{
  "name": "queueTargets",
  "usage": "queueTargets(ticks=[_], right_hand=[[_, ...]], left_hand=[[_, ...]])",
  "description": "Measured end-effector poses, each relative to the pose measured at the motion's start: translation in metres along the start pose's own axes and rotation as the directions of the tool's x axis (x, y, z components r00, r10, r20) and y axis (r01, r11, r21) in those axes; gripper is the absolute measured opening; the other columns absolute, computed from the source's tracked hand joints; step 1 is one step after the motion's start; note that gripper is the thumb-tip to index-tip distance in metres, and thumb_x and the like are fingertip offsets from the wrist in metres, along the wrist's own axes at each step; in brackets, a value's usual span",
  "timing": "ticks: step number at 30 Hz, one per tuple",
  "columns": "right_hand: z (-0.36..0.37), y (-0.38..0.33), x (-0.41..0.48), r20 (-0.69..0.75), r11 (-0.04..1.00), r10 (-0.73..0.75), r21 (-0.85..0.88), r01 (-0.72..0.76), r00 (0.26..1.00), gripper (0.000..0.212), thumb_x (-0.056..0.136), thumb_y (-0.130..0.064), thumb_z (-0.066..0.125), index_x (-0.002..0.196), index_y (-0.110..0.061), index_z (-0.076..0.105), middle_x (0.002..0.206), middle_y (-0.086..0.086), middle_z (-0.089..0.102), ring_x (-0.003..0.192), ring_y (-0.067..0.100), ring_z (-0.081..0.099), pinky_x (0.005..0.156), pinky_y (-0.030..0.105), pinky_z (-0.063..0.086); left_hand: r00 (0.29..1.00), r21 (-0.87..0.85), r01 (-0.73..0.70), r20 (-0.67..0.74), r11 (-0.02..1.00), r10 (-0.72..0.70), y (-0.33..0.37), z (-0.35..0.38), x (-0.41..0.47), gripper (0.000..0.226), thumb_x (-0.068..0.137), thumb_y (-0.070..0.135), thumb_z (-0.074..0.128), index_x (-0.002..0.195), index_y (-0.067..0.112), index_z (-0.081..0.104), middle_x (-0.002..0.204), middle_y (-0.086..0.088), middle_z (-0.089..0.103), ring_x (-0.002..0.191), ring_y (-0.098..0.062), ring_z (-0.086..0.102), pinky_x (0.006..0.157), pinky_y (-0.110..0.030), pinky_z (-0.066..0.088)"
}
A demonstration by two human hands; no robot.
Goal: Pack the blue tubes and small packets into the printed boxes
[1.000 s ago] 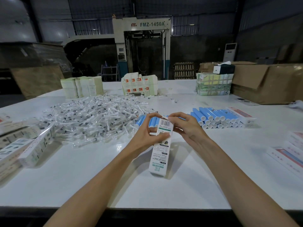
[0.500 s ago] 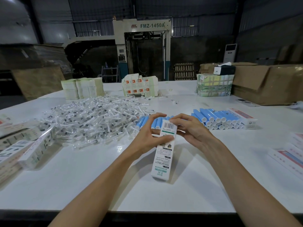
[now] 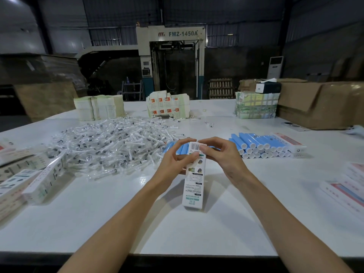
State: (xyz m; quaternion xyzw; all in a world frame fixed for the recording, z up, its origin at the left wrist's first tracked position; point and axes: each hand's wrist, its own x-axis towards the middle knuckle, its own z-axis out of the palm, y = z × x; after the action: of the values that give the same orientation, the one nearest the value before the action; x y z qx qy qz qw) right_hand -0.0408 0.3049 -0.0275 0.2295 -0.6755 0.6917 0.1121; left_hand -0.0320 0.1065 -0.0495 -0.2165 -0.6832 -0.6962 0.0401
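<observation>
Left hand (image 3: 173, 163) grips the printed box (image 3: 194, 180) near its top. Right hand (image 3: 222, 156) pinches its top flap. The box stands on the bench (image 3: 197, 233).

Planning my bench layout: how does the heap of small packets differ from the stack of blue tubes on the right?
The small packets lie in a loose, jumbled heap; the blue tubes are stacked neatly in parallel rows. The packets are clear and whitish, the tubes solid blue with white end caps. Both sit on the white table, unboxed.
</observation>
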Motion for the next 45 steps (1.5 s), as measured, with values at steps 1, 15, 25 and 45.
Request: queueTargets(ticks=[1,15,25,45], right_hand=[[0.000,0.000,0.000,-0.005,1.000,-0.014,-0.005,0.014,1.000,0.010,0.095,-0.012,0.076,0.104,-0.011,0.080,0.101,0.006,0.080,0.094,0.020,0.076,0.086,0.034,0.063],[0.011,0.029,0.002,-0.024,0.933,0.199,0.310,-0.182,0.980,0.028,0.103,-0.029,0.066,0.127,-0.017,0.068,0.113,0.008,0.078,0.101,0.023,0.076,0.082,0.027,0.060],[0.022,0.024,-0.025,0.285,0.820,0.429,0.276,-0.502,0.857,0.064,0.096,-0.069,0.055,0.130,-0.017,0.071,0.117,0.015,0.074,0.095,0.033,0.072,0.077,0.040,0.061],[-0.291,-0.125,-0.085,-0.540,0.241,-0.060,-0.824,-0.513,0.839,0.047,0.103,-0.054,0.055,0.135,-0.020,0.061,0.125,0.003,0.069,0.106,0.023,0.064,0.086,0.040,0.054]], left_hand=[[1.000,0.000,-0.012,-0.009,1.000,0.012,0.000,0.000,0.000,0.049,0.095,0.041,0.083,0.138,0.038,0.060,0.105,-0.016,0.081,0.095,-0.029,0.081,0.070,-0.033,0.062],[0.994,-0.075,-0.036,-0.109,0.997,0.027,-0.008,0.009,-0.001,0.040,0.099,0.026,0.079,0.133,0.028,0.058,0.108,-0.015,0.081,0.098,-0.029,0.080,0.077,-0.032,0.063],[0.977,-0.124,-0.094,-0.201,0.988,0.068,-0.017,-0.001,0.007,0.034,0.096,0.035,0.077,0.123,0.041,0.059,0.104,-0.009,0.079,0.095,-0.024,0.074,0.080,-0.035,0.061],[0.942,0.652,-0.327,0.170,0.684,0.289,-0.039,0.003,-0.004,0.039,0.101,0.006,0.070,0.134,0.024,0.064,0.125,0.009,0.066,0.121,-0.018,0.060,0.097,-0.037,0.047]])
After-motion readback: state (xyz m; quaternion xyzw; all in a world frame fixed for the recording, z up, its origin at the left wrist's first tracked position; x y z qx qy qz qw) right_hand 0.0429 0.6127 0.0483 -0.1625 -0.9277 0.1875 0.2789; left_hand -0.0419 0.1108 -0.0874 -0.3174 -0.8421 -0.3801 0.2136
